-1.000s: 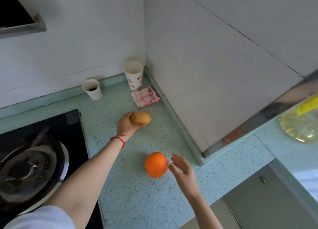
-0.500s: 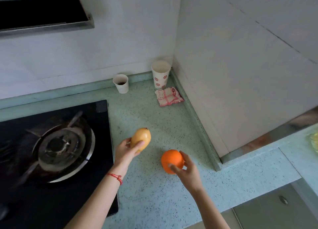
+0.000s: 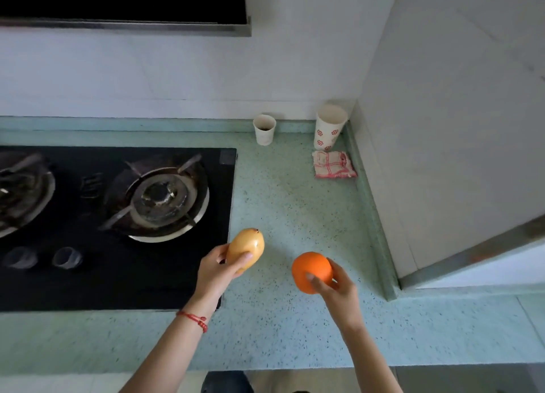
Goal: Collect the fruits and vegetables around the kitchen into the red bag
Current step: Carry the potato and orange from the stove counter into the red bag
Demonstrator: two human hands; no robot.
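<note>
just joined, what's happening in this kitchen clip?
A person stands at a speckled green countertop with a fruit in each hand. The left hand has a grip on a yellow oval mango; the right hand holds a round orange. Both fruits are lifted off the counter, beside the black gas hob. Two paper cups and a folded red-checked cloth sit in the far corner. The red bag is not in view, so nothing is bagged yet here.
</note>
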